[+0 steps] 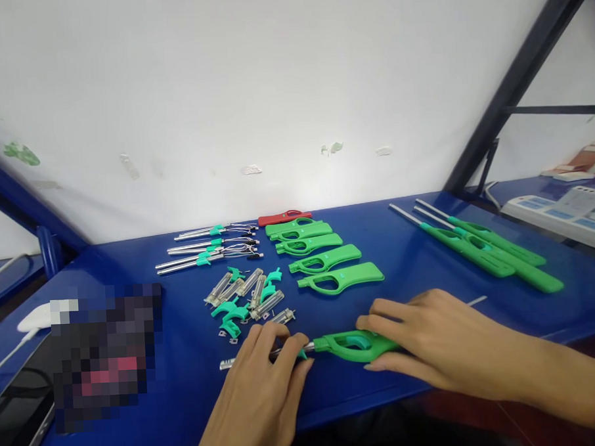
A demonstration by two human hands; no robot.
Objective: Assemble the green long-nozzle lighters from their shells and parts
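Observation:
A green gas lighter [349, 345] lies across the front of the blue table, its metal tube pointing left. My left hand [265, 375] is closed around the tube, with a bit of teal plastic showing by the fingertips. Around the lighter's green handle, my right hand [421, 342] is closed from the right side. Just behind my left hand sits a loose pile of clear fuel tanks [230, 290] and teal triggers [237, 312]. Several green handle shells [349, 278] rest behind the lighter.
Metal tubes with wires [195, 259] lie at the back left, beside a red handle shell [283, 217]. Finished-looking green lighters [476, 251] lie at the right. A phone [22, 399] and a white cabled object [35, 318] are at the left edge.

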